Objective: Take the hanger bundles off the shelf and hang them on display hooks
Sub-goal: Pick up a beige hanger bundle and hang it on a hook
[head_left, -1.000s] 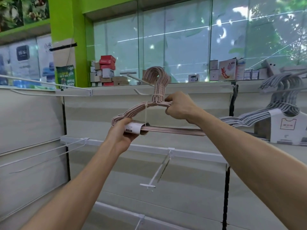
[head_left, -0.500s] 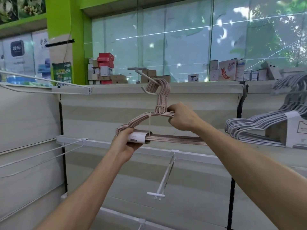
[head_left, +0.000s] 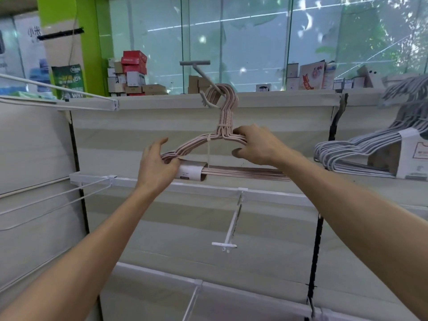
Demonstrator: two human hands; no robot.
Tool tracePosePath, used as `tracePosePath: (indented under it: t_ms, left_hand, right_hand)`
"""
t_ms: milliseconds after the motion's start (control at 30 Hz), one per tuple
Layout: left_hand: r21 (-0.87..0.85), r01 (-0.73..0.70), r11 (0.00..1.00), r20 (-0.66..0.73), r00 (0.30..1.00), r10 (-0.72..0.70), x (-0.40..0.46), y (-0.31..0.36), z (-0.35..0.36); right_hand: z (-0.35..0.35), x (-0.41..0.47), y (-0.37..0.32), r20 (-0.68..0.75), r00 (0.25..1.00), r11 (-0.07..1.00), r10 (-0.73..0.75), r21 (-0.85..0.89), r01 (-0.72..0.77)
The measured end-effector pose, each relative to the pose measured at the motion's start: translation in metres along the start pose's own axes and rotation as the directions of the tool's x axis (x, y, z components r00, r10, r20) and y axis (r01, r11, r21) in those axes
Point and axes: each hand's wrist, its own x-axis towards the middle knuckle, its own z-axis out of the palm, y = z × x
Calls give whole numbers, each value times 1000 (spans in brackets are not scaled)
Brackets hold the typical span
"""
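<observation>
Pink wire makes up the bundle (head_left: 222, 144) between your hands, and its hook ends are already looped over the upper peg (head_left: 209, 85), above your right hand (head_left: 257, 144). Only the head view is given. Your left hand (head_left: 157, 167) sits at the bundle's left shoulder with fingers spread and relaxed; the thumb side touches the wires beside the white label sleeve (head_left: 191, 173), but nothing is clamped. Your right hand lies on the right shoulder just beside the tied neck, fingers loosely bent over the wires; it looks like a light rest rather than a firm hold, though the fingertips are hidden behind the wires.

Judging from this, the bundle is hung and you are about to let go. The risk is at the peg: the hooks sit near its outer end, so a tug as your hands come away could slide them off and drop the bundle. It also hangs tilted, left side low, so it may swing.

Right of your right hand, a grey bundle (head_left: 361, 156) lies on the shelf. Below your hands, a lower peg (head_left: 231, 225) sticks out bare.
</observation>
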Motion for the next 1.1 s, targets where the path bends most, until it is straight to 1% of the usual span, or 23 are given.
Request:
tracePosePath:
  t_ms: [133, 333, 400, 500, 567, 667, 733, 833, 933, 1100]
  left_hand:
    - [11, -134, 991, 0, 991, 134, -9, 7, -6]
    - [-78, -257, 963, -1, 966, 258, -24, 19, -3]
    - [-137, -277, 951, -2, 960, 279, -29, 27, -2]
    - [-282, -295, 913, 18, 950, 312, -38, 41, -2]
    - [-384, -287, 878, 50, 943, 330, -46, 53, -1]
    - [-566, -220, 794, 104, 937, 334, -62, 76, 1]
    - [-651, -180, 738, 138, 927, 348, -74, 92, 2]
    - [-725, -147, 673, 187, 898, 398, -91, 117, 3]
    - [-782, -118, 611, 217, 869, 445, -109, 141, 8]
    - [-831, -73, 551, 263, 821, 506, -136, 177, 28]
  right_hand:
    - [5, -14, 7, -68, 998, 999, 8, -33, -10]
    - [5, -50, 12, -131, 989, 996, 67, -51, -75]
    - [5, -65, 14, -179, 981, 995, 75, -58, -87]
    - [6, -92, 14, -251, 965, 996, 70, -38, -83]
    - [5, -113, 13, -296, 953, 996, 67, -36, -81]
    - [2, -145, 13, -349, 935, 997, 56, -39, -74]
    - [-3, -165, 14, -381, 923, 997, 54, -38, -74]
    - [-16, -195, 15, -415, 907, 995, 70, -31, -91]
    - [-34, -225, 15, -407, 910, 996, 72, -27, -91]
    - [-74, -281, 23, -412, 907, 990, 88, -62, -125]
